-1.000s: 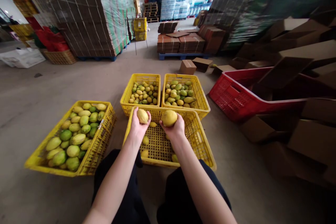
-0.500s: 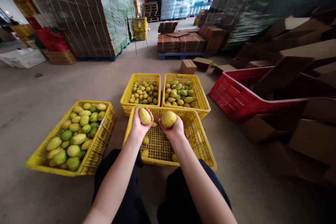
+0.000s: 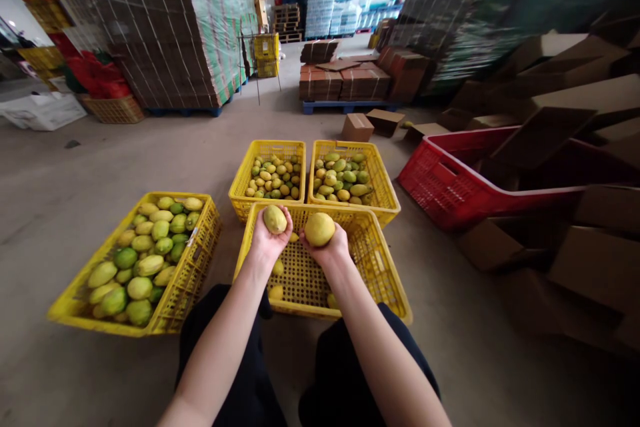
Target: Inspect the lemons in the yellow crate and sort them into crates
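Because both palms are turned up over the near yellow crate (image 3: 300, 310), the weight of the fruit seems to rest in them without a tight squeeze. From the head view, which is the only one, I can see the person's left hand (image 3: 265, 240) with its fingers curled around the smaller yellow fruit (image 3: 275, 219). Their right hand (image 3: 333, 248) cradles the larger yellow fruit (image 3: 320, 229), though that fruit partly hides its fingers. Held side by side and apart, the two pieces show their upper faces plainly, and I'd guess the crate beneath would catch one that slipped.

A few loose fruits (image 3: 277, 267) lie on that crate's floor. Just beyond it stand the far left crate (image 3: 241, 177) and the far right crate (image 3: 389, 190), both holding fruit, and the side crate (image 3: 100, 327) of green and yellow fruit sits at the person's left. All four look placed for short reaches.
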The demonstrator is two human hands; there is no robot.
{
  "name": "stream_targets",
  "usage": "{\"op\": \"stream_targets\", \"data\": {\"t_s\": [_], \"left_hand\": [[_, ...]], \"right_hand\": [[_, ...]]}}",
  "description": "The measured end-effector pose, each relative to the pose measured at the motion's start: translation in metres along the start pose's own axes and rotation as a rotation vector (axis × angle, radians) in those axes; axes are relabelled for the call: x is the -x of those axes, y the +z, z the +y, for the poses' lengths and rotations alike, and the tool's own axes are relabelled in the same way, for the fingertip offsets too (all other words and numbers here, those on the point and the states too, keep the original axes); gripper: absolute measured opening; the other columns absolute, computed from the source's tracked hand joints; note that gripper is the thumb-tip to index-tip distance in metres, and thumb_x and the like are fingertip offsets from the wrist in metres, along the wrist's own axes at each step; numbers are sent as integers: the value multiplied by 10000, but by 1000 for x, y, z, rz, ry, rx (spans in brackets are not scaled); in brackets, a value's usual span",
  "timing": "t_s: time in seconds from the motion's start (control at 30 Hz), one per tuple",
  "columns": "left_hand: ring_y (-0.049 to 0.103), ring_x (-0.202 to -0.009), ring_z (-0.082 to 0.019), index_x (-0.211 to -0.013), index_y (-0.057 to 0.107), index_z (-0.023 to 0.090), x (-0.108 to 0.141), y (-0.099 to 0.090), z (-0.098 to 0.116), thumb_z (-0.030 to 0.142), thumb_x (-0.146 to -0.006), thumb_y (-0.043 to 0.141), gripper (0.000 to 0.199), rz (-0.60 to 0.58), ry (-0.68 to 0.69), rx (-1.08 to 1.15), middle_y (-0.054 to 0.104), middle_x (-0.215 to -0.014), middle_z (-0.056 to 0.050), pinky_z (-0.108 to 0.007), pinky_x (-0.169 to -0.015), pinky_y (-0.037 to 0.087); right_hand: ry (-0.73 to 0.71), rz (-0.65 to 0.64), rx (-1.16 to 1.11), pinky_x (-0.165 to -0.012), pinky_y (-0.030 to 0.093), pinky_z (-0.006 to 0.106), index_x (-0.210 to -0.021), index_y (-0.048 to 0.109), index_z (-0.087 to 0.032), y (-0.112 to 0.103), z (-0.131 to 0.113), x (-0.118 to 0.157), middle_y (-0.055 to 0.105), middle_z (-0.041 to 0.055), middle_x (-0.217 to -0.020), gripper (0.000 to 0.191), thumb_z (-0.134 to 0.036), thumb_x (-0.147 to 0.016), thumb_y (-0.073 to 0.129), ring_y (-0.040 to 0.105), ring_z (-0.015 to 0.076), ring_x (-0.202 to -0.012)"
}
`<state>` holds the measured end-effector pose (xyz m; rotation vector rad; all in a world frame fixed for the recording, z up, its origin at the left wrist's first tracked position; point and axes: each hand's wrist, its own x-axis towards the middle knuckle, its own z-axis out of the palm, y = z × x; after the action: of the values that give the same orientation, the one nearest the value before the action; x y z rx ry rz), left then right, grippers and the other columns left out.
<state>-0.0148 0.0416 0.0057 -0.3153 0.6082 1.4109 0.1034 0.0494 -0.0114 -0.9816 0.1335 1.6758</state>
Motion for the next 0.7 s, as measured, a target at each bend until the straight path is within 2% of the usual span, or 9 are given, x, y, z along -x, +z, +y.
{"op": "stream_targets", "data": {"t_s": [0.1,0.27,0.37,0.47,0.6,0.7], "left_hand": [[636,-664,-133,-850,588,110,-2,-1,-2,247,-931,388,255,4,-1,-13,624,-757,-69,-221,-532,560],[601,-690,-127,-836,556,165,-4,-3,-3,249,-861,528,92,55,122,-49,594,-796,-25,-247,-575,565],[567,-651,-114,-812,548,180,-3,-4,-3,265,-799,613,107,58,171,-112,565,-771,4,-244,-549,541],[555,-602,-105,-805,561,163,-3,-5,-2,289,-838,569,131,45,119,-106,554,-710,7,-237,-528,526],[596,-610,-113,-811,568,138,-4,-4,-4,253,-920,405,227,12,0,-22,586,-702,-18,-234,-529,533],[597,-609,-114,-801,555,144,-3,-2,-5,265,-897,448,188,61,41,-45,590,-712,-21,-237,-531,540]], "right_hand": [[93,87,9,-406,504,320,-802,508,-207,2,-1,3,577,35,-636,198,-309,-853,347,565,184,-536],[14,128,-18,-428,516,301,-822,492,-229,4,0,1,582,5,-627,156,-258,-867,346,571,166,-549],[-50,124,-59,-430,509,273,-806,485,-239,4,1,1,576,-13,-611,133,-268,-861,367,574,154,-551],[-82,110,-66,-420,496,271,-795,488,-235,3,-1,3,561,-16,-592,161,-324,-851,366,566,154,-529],[-24,65,-5,-380,456,278,-796,510,-213,1,-2,4,567,16,-600,261,-347,-844,293,560,173,-503],[-2,56,22,-387,460,291,-797,505,-211,2,-1,4,586,21,-635,238,-303,-842,290,552,170,-497]]}}
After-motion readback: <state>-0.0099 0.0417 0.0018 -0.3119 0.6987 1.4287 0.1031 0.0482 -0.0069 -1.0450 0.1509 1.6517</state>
